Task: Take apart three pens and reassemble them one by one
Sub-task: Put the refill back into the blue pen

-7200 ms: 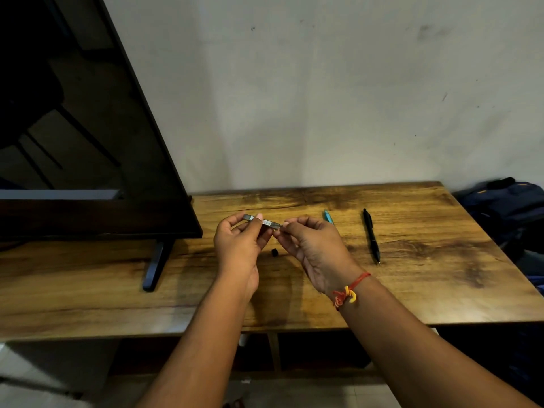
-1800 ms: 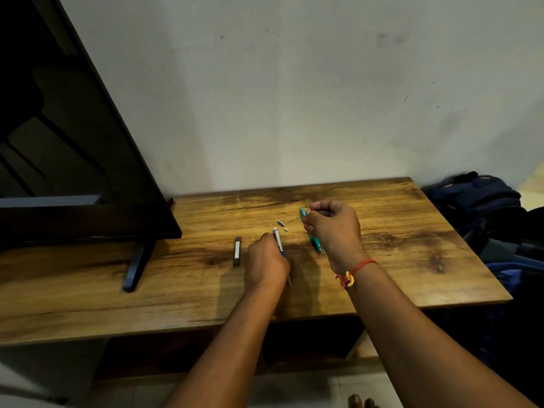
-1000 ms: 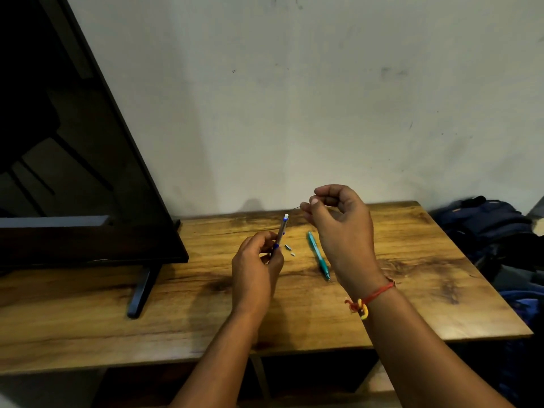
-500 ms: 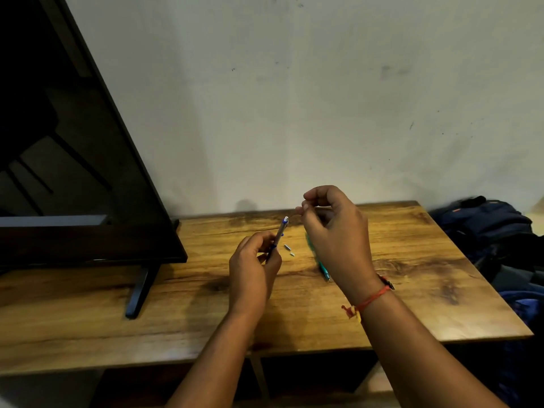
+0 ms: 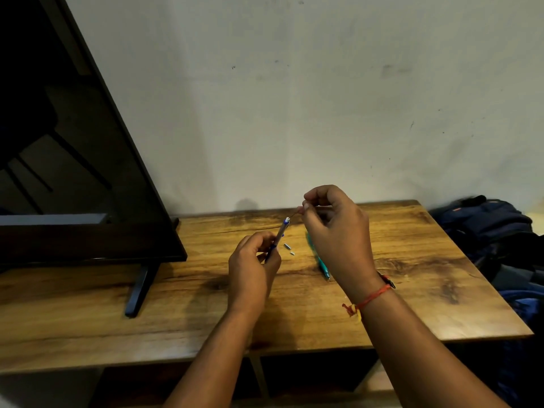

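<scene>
Big dark TV (image 5: 73, 172) fills the left side of the wooden worktop (image 5: 412, 290), and a navy backpack (image 5: 485, 225) is slumped off its right edge. The right-hand grip (image 5: 338, 237) hangs above the worktop, pinching a thin wire-like piece (image 5: 295, 214) that's too fine to identify. The left-hand grip (image 5: 253, 263) is curled round a blue pen barrel (image 5: 279, 234), which tilts up with its white end just short of that piece. A teal pen (image 5: 322, 265) lies on the worktop, partly hidden behind the right hand. Two tiny parts (image 5: 287, 246) sit between the pens.

A dark television (image 5: 73, 160) stands on the wooden table (image 5: 412, 260), with a blue backpack (image 5: 485, 225) beside it.
</scene>
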